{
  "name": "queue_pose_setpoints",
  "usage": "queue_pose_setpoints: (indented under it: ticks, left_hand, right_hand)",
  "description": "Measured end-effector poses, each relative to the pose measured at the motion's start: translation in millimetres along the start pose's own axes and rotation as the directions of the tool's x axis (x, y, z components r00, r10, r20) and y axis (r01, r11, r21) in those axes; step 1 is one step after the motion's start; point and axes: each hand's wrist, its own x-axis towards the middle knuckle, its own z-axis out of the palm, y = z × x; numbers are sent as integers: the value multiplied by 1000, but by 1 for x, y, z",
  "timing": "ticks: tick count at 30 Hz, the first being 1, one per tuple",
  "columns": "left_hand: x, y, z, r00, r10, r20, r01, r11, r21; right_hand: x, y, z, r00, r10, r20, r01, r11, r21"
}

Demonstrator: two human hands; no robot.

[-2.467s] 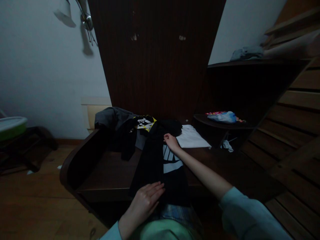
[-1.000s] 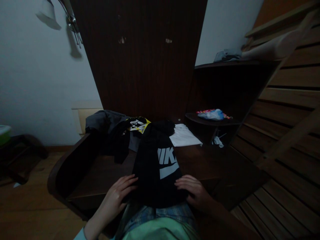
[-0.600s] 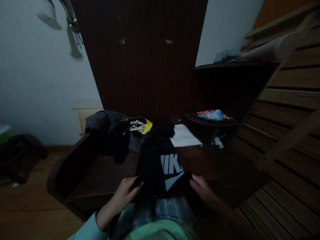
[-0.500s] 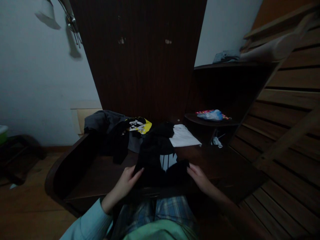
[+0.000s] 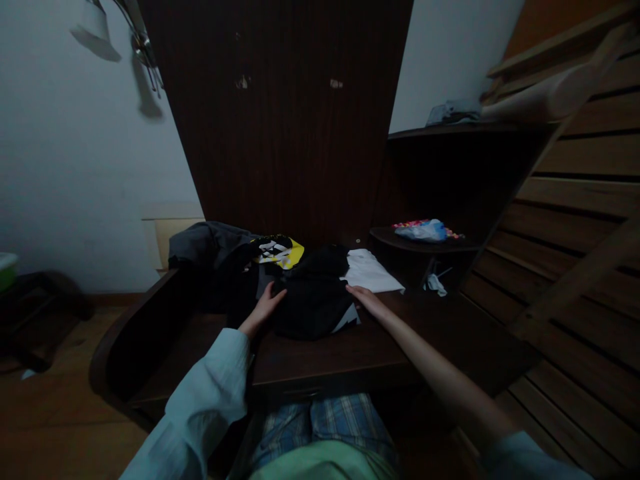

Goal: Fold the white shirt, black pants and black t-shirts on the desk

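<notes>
A black garment [image 5: 315, 303] with a pale print lies folded over on the dark wooden desktop in front of me; part of the print shows at its right corner. My left hand [image 5: 264, 309] is at the garment's left edge, its thumb and forefinger apart. On the opposite edge, my right hand [image 5: 369, 301] touches the cloth with fingers stretched out. Just beyond that hand is a folded white garment [image 5: 373, 272]. Behind and left of the black garment, dark clothes [image 5: 213, 243] are heaped, with a yellow, black and white printed cloth [image 5: 283, 253] among them.
A raised curved side [image 5: 113, 353] bounds the desk [image 5: 310, 363] on the left. Corner shelves [image 5: 470, 130] stand at the right, with a plastic bag [image 5: 423, 231] on the lower one. Wooden slats [image 5: 575, 267] lean at far right. A wall lamp [image 5: 95, 30] hangs upper left.
Both hands have moved forward, away from my body, carrying the garment's near edge over onto the rest of it. Most of the pale print is now covered, and the left hand's fingers have parted.
</notes>
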Motion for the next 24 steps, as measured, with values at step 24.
queue_pose_setpoints:
  ticks: [24]
  left_hand:
    - [-157, 26, -22, 817, 232, 528, -506, 728, 463]
  right_hand:
    - [-134, 37, -31, 987, -119, 104, 137, 972, -190]
